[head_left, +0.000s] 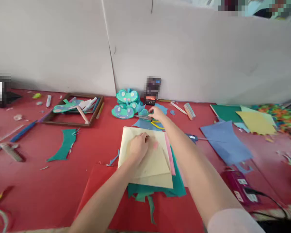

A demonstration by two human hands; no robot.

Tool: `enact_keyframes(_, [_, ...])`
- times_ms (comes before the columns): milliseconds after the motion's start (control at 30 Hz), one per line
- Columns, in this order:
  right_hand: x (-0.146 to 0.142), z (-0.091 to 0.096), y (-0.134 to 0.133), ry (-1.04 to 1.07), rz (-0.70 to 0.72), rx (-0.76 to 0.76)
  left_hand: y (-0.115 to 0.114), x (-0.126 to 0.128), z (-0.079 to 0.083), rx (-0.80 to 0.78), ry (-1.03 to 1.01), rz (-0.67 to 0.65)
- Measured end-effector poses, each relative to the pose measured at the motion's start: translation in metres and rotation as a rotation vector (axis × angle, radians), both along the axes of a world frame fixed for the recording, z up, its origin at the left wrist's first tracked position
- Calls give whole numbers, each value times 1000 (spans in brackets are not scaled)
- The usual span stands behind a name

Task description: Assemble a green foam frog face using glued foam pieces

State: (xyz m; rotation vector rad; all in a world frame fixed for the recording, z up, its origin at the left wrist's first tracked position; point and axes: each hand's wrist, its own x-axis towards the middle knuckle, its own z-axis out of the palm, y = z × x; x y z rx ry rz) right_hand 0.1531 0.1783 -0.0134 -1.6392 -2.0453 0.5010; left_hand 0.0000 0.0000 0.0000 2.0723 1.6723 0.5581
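My left hand [138,145] rests with curled fingers on a pale yellow sheet [145,161], pinching something small and pink against it. That sheet lies on pink and teal felt pieces [177,184]. My right hand [157,114] reaches further back and closes on scissors with yellow handles [155,122], lying on blue felt [145,124]. Just behind it sit teal frog-face cut-outs [126,103].
A wooden frame [72,122] full of scraps stands at the back left, with a teal felt strip [65,145] in front of it. Blue felt [224,140], green and yellow sheets [254,121] lie on the right. A pink glue gun [240,187] with cable sits near right.
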Motion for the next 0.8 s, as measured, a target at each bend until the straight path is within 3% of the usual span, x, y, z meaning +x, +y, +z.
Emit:
enact_keyframes(467, [2, -1, -12, 92, 39, 72, 0, 1, 11, -98, -15, 24])
enact_keyframes(667, [0, -2, -13, 174, -7, 95, -1, 1, 12, -82, -32, 22])
enact_keyframes(800, [-2, 7, -16, 253, -38, 124, -1, 1, 11, -101, -37, 24])
